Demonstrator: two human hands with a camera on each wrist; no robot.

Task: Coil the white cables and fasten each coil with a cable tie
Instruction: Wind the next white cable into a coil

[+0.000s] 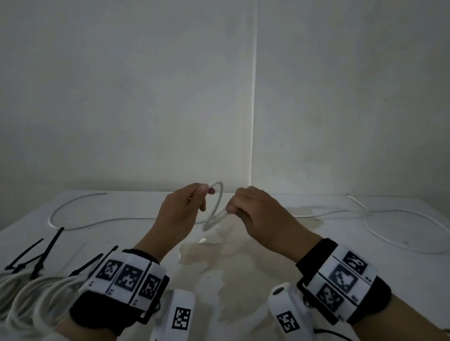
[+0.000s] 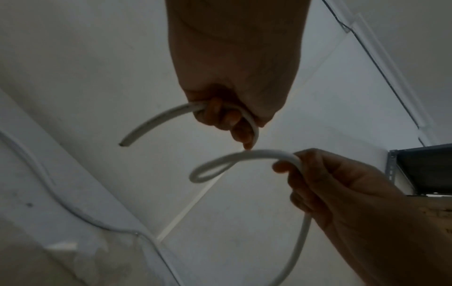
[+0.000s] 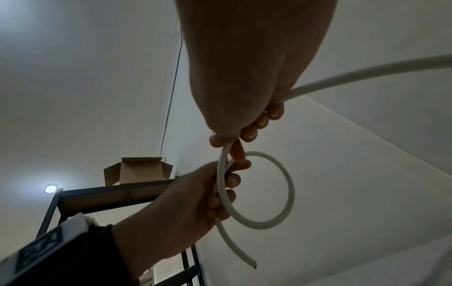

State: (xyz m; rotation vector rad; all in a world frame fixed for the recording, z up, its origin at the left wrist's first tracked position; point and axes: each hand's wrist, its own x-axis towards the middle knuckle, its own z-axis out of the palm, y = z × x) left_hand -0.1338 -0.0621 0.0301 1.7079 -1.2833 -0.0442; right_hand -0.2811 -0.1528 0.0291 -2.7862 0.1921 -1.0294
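Bench, white and stained, sits in a pale room corner; tied coils lie at its left. I see my left hand and right hand both clenched around the white cable, a loop raised between them.

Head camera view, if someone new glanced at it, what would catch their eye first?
First, the two hands raised mid-table: the left hand and the right hand both grip a white cable, bent into one small loop between them. Next, the finished coils at the near left, each bound with a black cable tie. Behind, more loose cable trails across the white table.
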